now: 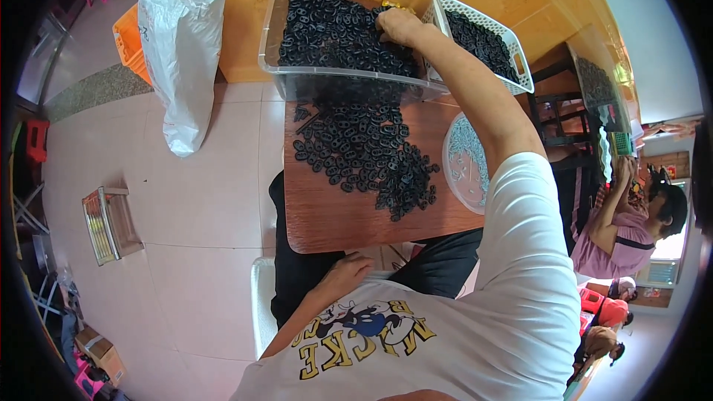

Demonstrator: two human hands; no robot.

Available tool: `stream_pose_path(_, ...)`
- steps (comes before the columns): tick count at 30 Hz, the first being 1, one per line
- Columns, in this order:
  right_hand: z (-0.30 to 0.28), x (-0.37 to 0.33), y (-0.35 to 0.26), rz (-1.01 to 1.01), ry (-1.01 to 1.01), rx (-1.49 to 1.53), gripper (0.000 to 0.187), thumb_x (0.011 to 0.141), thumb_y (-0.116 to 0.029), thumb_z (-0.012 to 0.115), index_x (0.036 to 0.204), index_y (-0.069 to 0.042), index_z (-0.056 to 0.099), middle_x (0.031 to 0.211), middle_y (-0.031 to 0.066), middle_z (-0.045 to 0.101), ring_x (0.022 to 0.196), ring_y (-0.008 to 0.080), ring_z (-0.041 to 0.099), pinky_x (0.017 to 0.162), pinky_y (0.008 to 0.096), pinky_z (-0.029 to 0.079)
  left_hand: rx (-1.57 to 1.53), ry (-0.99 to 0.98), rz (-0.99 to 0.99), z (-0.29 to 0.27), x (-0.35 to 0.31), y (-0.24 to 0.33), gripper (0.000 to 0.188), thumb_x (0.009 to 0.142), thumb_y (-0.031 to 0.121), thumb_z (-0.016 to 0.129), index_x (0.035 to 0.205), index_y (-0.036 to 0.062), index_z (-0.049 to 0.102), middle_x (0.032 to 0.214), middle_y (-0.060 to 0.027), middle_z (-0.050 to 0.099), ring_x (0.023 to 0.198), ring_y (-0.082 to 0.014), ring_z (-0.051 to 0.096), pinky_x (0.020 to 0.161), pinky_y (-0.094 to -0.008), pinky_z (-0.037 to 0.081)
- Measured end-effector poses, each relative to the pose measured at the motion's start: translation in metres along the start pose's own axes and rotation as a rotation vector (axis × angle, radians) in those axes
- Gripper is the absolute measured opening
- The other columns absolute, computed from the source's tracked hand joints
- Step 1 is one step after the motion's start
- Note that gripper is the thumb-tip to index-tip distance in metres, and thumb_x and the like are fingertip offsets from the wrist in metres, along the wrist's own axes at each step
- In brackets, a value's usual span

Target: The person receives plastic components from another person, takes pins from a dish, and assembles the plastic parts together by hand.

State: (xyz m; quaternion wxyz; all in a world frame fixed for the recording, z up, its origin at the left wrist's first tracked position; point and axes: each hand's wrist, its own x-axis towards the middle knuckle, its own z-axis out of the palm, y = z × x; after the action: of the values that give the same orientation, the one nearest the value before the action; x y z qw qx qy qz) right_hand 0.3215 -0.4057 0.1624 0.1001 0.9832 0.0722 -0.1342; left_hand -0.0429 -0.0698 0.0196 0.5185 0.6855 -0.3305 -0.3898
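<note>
My right hand (399, 27) reaches over the far wall of the table into a clear plastic bin (356, 74), its fingers curled down by the pile of small black oval parts (334, 26). The fingertips are hidden, so whatever they grip does not show. Small yellow pieces (394, 4) lie just beyond that hand. Low over my lap, my left hand (347, 272) rests by the table's front edge with its fingers loosely out and nothing in it. More black oval parts with holes (356, 145) are heaped on the brown table (327, 223), between the bin and me.
A round pale dish (475, 197) of small light-blue pieces sits under my right arm. Beside the bin stands a white basket (520, 67) of black parts. A white sack (182, 52), an orange crate (128, 44) and a small stool (104, 226) are at left; a co-worker (616, 241) sits at right.
</note>
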Motion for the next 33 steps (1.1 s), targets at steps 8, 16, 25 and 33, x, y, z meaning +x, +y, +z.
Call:
stream_pose_path(8,-0.007,-0.009,0.013,-0.024,0.09,0.057,0.023,0.072,-0.016,0.073,0.09,-0.003,0.067,0.085,0.0203,0.065,0.086,0.0333,0.064,0.073,0.0399,0.05,-0.023,0.0,0.03,0.0,0.001,0.002,0.022,0.088,0.012,0.053,0.102,-0.0035,0.061,0.098,-0.0178,0.06,0.091,-0.0331,0.059,0.079,-0.0362,0.047)
stream_pose_path(16,-0.047,-0.077,-0.014,-0.254,0.711,0.241,0.016,0.081,-0.018,0.065,0.089,-0.004,0.067,0.085,0.0168,0.065,0.083,0.0333,0.063,0.072,0.0391,0.05,0.013,-0.002,-0.088,0.004,-0.005,0.012,0.023,0.088,0.012,0.056,0.105,-0.0009,0.064,0.104,-0.0177,0.063,0.093,-0.0294,0.062,0.08,-0.0328,0.048)
stream_pose_path(25,-0.043,-0.242,0.057,0.227,0.942,0.137,0.047,0.086,-0.018,0.062,0.126,0.001,0.048,0.101,0.0213,0.062,0.089,0.0338,0.062,0.075,0.0403,0.049,0.06,0.065,-0.002,0.007,0.002,0.016,0.019,0.082,0.008,0.057,0.096,-0.0031,0.063,0.095,-0.0181,0.062,0.088,-0.0338,0.061,0.075,-0.0349,0.048)
stream_pose_path(33,0.08,-0.372,-0.133,0.319,0.627,0.818,0.017,0.082,-0.011,0.064,0.095,0.0,0.067,0.087,0.0145,0.065,0.077,0.0249,0.064,0.07,0.0313,0.049,0.158,0.064,-0.043,0.012,-0.005,0.019,0.021,0.085,0.009,0.057,0.102,-0.0015,0.064,0.093,-0.0177,0.062,0.087,-0.0318,0.061,0.076,-0.0342,0.047)
